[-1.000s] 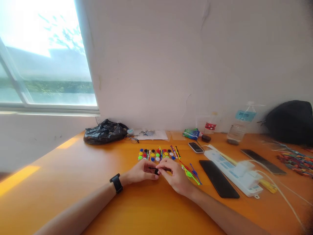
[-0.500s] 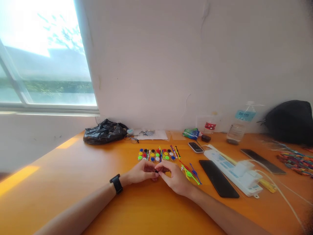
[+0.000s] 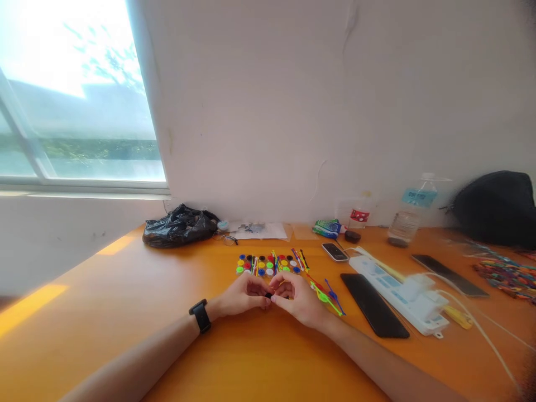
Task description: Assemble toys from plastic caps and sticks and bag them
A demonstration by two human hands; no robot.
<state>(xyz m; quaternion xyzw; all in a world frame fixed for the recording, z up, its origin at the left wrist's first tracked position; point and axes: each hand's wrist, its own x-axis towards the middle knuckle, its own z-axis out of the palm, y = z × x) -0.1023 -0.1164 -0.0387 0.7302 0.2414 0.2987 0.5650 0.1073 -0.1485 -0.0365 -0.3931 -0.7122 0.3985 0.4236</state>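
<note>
Between the fingertips of both hands is a small black piece (image 3: 268, 295), too small to make out its kind. My left hand (image 3: 245, 294), with a black watch (image 3: 200, 316) on its wrist, pinches it from the left. From the right, my right hand (image 3: 300, 301) pinches it with thumb and forefinger. Just beyond the hands lie rows of small round coloured pieces (image 3: 262, 265) in red, yellow, blue, green, black and white. Thin coloured plastic sticks (image 3: 275, 261) lie among them. Beside my right hand are green arrow-shaped strips (image 3: 325, 297) and a blue one (image 3: 334, 296).
Right of the hands lie a dark phone (image 3: 374, 305), a white power strip (image 3: 397, 293) with plugs and cables, and a small white device (image 3: 335, 252). Bottles (image 3: 404, 226), a black plastic bag (image 3: 181, 226), glasses (image 3: 226, 239) and paper (image 3: 259, 230) stand or lie along the wall.
My right hand's fingers have shifted slightly and opened into a rounder curl, showing more of the black piece. The left hand stays nearly in place.
</note>
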